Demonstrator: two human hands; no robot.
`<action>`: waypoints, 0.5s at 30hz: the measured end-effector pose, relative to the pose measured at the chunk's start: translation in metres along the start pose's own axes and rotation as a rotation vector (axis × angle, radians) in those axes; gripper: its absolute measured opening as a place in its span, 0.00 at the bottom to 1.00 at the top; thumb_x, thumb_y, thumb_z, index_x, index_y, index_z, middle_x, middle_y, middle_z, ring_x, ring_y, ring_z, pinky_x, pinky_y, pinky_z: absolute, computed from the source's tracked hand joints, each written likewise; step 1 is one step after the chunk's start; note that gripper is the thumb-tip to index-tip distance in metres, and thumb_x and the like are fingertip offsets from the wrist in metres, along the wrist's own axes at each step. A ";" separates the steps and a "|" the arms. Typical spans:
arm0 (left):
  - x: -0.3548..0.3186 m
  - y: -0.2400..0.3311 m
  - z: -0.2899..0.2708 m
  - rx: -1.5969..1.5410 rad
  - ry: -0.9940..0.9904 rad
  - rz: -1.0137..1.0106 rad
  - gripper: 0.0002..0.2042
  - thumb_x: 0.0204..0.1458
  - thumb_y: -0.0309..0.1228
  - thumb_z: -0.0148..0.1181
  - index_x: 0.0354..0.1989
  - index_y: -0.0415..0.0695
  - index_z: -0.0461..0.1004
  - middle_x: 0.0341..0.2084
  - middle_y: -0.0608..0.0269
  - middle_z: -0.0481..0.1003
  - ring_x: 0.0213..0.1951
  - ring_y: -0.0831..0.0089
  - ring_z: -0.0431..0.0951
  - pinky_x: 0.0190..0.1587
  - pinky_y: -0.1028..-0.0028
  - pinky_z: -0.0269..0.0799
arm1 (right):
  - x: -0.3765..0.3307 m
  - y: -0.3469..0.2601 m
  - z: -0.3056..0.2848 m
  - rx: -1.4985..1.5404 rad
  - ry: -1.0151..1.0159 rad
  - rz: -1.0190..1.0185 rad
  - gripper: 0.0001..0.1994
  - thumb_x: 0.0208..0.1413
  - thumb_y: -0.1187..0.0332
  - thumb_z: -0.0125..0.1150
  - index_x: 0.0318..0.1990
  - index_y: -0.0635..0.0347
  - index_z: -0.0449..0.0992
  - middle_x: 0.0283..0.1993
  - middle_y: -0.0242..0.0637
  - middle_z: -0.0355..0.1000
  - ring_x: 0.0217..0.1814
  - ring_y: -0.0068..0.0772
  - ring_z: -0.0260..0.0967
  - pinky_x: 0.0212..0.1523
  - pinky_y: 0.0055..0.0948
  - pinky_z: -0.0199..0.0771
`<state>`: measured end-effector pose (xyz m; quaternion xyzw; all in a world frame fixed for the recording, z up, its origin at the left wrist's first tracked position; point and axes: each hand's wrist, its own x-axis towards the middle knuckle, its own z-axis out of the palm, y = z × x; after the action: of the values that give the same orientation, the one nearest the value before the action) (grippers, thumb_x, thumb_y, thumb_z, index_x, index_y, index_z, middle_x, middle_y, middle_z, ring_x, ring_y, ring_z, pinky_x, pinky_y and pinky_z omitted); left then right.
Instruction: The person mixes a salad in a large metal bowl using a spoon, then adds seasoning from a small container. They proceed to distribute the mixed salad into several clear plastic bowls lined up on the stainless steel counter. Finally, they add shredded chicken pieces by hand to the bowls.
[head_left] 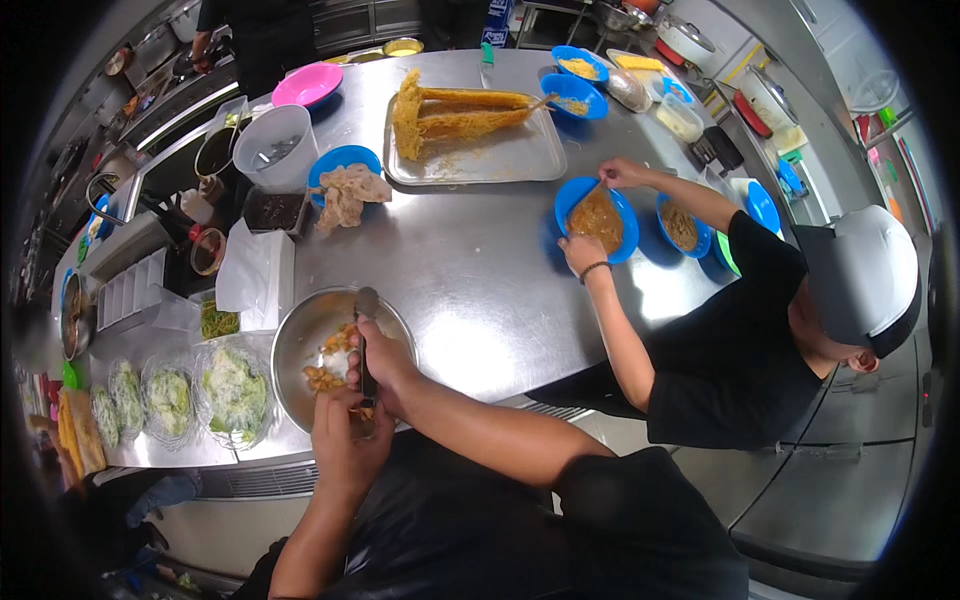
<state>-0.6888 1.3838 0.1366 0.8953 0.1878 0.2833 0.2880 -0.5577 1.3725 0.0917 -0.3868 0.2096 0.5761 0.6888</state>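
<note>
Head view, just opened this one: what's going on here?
The wearer's right hand grips a slim dark utensil over a metal bowl holding small orange-brown pieces. The left hand is at the utensil's lower end; its exact grip is unclear. To the right, a co-worker has both hands on a soft, brownish piece at a blue bowl. Beyond, long crumb-coated pieces lie on a metal tray.
</note>
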 end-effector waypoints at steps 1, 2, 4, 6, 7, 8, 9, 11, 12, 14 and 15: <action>0.005 -0.004 0.007 0.017 -0.026 0.101 0.18 0.42 0.21 0.70 0.41 0.39 0.70 0.37 0.49 0.74 0.38 0.52 0.78 0.38 0.62 0.77 | 0.010 0.000 -0.014 -0.171 0.059 -0.192 0.22 0.69 0.46 0.47 0.29 0.52 0.65 0.18 0.31 0.62 0.16 0.30 0.65 0.19 0.33 0.69; 0.010 -0.006 0.000 0.058 -0.011 0.144 0.19 0.42 0.22 0.69 0.42 0.38 0.70 0.38 0.48 0.73 0.37 0.52 0.78 0.38 0.62 0.77 | 0.001 -0.004 -0.003 -0.187 0.116 -0.187 0.21 0.68 0.45 0.49 0.35 0.53 0.66 0.21 0.32 0.64 0.18 0.32 0.66 0.20 0.34 0.69; 0.022 -0.013 -0.019 0.085 0.003 0.175 0.20 0.42 0.23 0.66 0.45 0.36 0.69 0.40 0.46 0.73 0.37 0.51 0.79 0.36 0.60 0.79 | -0.021 -0.011 0.024 -0.113 0.140 -0.211 0.21 0.68 0.45 0.50 0.43 0.56 0.65 0.25 0.35 0.65 0.19 0.35 0.68 0.22 0.36 0.71; 0.031 -0.021 -0.038 0.054 -0.008 0.068 0.20 0.40 0.20 0.65 0.44 0.37 0.69 0.38 0.47 0.73 0.36 0.51 0.79 0.37 0.60 0.79 | -0.022 -0.012 0.050 -0.059 0.121 -0.268 0.22 0.68 0.45 0.49 0.45 0.58 0.64 0.26 0.36 0.66 0.21 0.39 0.71 0.22 0.36 0.73; 0.036 -0.030 -0.048 0.031 -0.013 0.017 0.20 0.39 0.18 0.65 0.43 0.38 0.69 0.37 0.48 0.74 0.36 0.52 0.79 0.37 0.60 0.79 | -0.022 -0.012 0.065 -0.039 0.107 -0.292 0.22 0.68 0.45 0.49 0.47 0.58 0.63 0.27 0.36 0.67 0.21 0.40 0.73 0.21 0.36 0.74; 0.045 -0.041 -0.055 0.052 0.021 0.064 0.19 0.40 0.18 0.62 0.43 0.38 0.68 0.38 0.47 0.73 0.35 0.51 0.79 0.37 0.59 0.79 | -0.014 -0.010 0.078 -0.052 0.114 -0.311 0.23 0.68 0.45 0.49 0.46 0.59 0.64 0.27 0.36 0.67 0.21 0.40 0.74 0.21 0.36 0.73; 0.052 -0.051 -0.064 0.089 0.028 0.052 0.19 0.40 0.18 0.62 0.43 0.37 0.68 0.38 0.48 0.73 0.35 0.50 0.79 0.37 0.58 0.79 | -0.006 -0.007 0.090 -0.063 0.122 -0.330 0.23 0.68 0.44 0.49 0.45 0.59 0.65 0.26 0.36 0.66 0.21 0.40 0.74 0.20 0.35 0.73; 0.063 -0.069 -0.084 0.154 0.037 0.026 0.18 0.41 0.18 0.60 0.43 0.37 0.67 0.39 0.48 0.73 0.35 0.50 0.79 0.36 0.58 0.79 | 0.021 -0.004 0.118 -0.231 0.005 -0.342 0.25 0.68 0.44 0.49 0.41 0.62 0.67 0.28 0.36 0.67 0.18 0.40 0.73 0.18 0.35 0.72; 0.064 -0.078 -0.094 0.121 -0.038 -0.111 0.21 0.42 0.19 0.58 0.49 0.35 0.67 0.46 0.44 0.73 0.44 0.44 0.79 0.45 0.57 0.79 | 0.037 -0.007 0.142 -0.286 -0.020 -0.361 0.25 0.67 0.44 0.49 0.40 0.63 0.68 0.28 0.37 0.67 0.16 0.40 0.71 0.18 0.36 0.72; 0.072 -0.090 -0.114 0.149 0.102 -0.071 0.25 0.43 0.19 0.58 0.54 0.35 0.66 0.52 0.41 0.72 0.52 0.42 0.76 0.52 0.57 0.76 | 0.091 -0.019 0.190 -0.378 -0.102 -0.400 0.24 0.67 0.45 0.52 0.41 0.63 0.67 0.28 0.40 0.66 0.14 0.39 0.67 0.17 0.38 0.71; 0.077 -0.096 -0.122 0.156 0.170 -0.046 0.27 0.43 0.19 0.58 0.57 0.35 0.66 0.55 0.39 0.71 0.56 0.40 0.74 0.55 0.57 0.74 | 0.117 -0.039 0.220 -0.364 -0.169 -0.393 0.24 0.66 0.46 0.53 0.41 0.63 0.68 0.29 0.41 0.67 0.13 0.39 0.66 0.16 0.39 0.70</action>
<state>-0.7214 1.5457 0.1900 0.8832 0.2535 0.3361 0.2067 -0.5256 1.6159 0.1520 -0.4879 -0.0347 0.4898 0.7217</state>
